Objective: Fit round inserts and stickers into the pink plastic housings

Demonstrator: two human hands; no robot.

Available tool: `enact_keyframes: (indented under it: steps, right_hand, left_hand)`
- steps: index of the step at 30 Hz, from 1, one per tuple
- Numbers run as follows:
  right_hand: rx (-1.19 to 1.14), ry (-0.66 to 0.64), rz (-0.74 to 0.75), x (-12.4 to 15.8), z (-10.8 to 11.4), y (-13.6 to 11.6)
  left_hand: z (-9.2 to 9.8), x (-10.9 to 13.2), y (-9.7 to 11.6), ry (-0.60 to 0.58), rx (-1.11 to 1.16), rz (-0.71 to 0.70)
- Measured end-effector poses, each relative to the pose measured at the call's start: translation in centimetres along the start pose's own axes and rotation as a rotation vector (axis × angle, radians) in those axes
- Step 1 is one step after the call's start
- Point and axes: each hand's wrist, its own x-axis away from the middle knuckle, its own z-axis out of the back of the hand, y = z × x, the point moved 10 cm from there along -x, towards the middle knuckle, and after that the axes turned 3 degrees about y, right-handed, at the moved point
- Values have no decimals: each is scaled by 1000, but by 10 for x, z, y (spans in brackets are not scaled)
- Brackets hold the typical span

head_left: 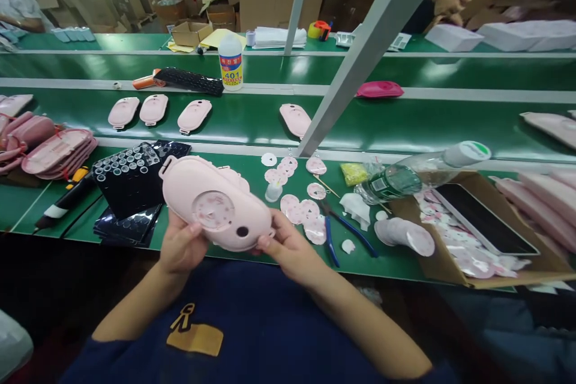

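A pale pink oval plastic case [180, 185] is held tilted above the bench edge, with a round printed disc [213, 210] in its recess and a dark hole beside that. My left hand [184, 243] grips its left end, thumb on the face near the disc. At the right end, my right hand [290, 243] pinches the rim between thumb and fingers. Part of another pink piece shows behind the case. Just right of it, round printed stickers [299, 210], a small clear dropper bottle [273, 190] and blue-handled pliers [348, 231] lie on the green bench.
Several pink cases [194, 116] sit on the green conveyor [243, 126] beyond. A cardboard box [454, 273] with stickers and a phone [486, 219] stands right, beside a clear bottle [396, 183]. A grey post [360, 66] slants across. Black sheets [130, 186] and stacked pink pieces [60, 153] lie left.
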Motion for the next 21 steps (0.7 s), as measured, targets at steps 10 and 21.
enact_keyframes:
  steps: [10,21]
  right_hand:
    - [1139,421,47,-57,90,5]
    - [1150,-86,597,35,-8,-117]
  left_hand:
    - [3,-6,-16,-54,-155,239]
    - [-8,3,44,-167,-821,-319]
